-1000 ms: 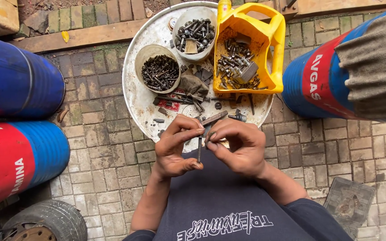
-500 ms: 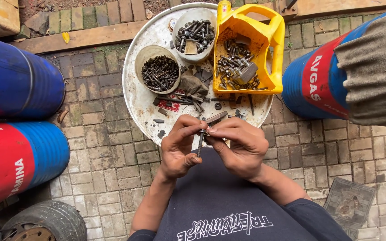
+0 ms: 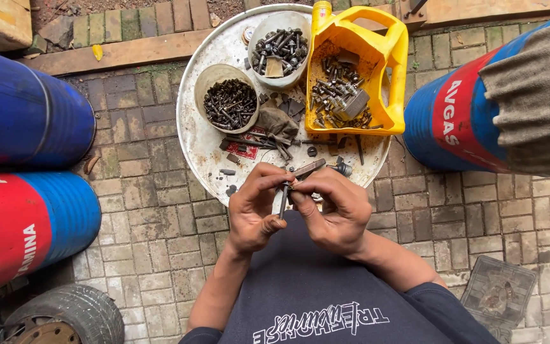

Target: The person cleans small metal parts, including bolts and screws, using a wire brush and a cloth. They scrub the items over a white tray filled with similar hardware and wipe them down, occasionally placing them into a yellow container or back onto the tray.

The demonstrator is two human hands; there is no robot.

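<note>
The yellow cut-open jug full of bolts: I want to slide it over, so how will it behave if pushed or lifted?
The yellow jug is likely heavy for its size, since metal bolts fill its bottom. Its thin plastic walls, cut open on one side, would probably flex if lifted. Lying flat on the round tray, it should slide rather than tip.

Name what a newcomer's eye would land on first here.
Probably the bright yellow cut-open jug full of bolts, at the far right of the round metal tray. Next, the left hand and right hand pinching a long dark bolt at the tray's near edge, flanked by blue-and-red drums.
</note>
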